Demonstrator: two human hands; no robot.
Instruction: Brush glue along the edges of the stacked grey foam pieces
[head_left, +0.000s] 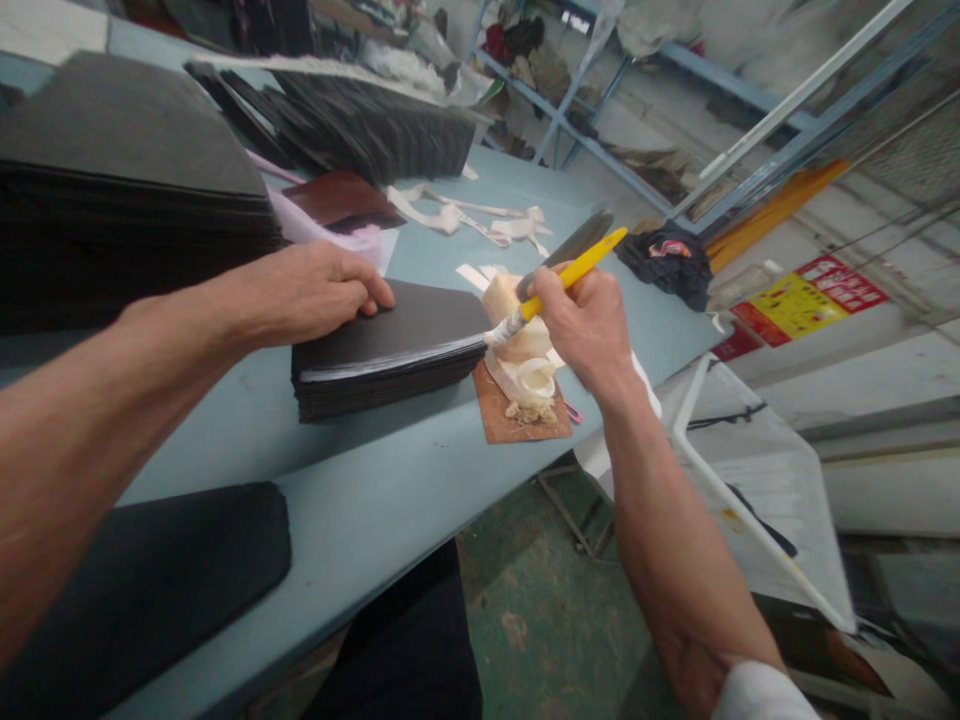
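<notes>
My left hand lies on top of a small stack of black sheets in the middle of the pale blue table, fingers curled down over its far edge. My right hand is closed round a yellow-handled brush. The brush's pale bristle tip touches the right edge of the stack. Just under the brush, a glue-caked pot stands on a brown board at the table's edge.
A tall pile of black sheets stands at the far left, and more fanned black sheets lie at the back. A single black piece lies near me. White strips and a dark cloth lie beyond. Blue shelving stands past the table.
</notes>
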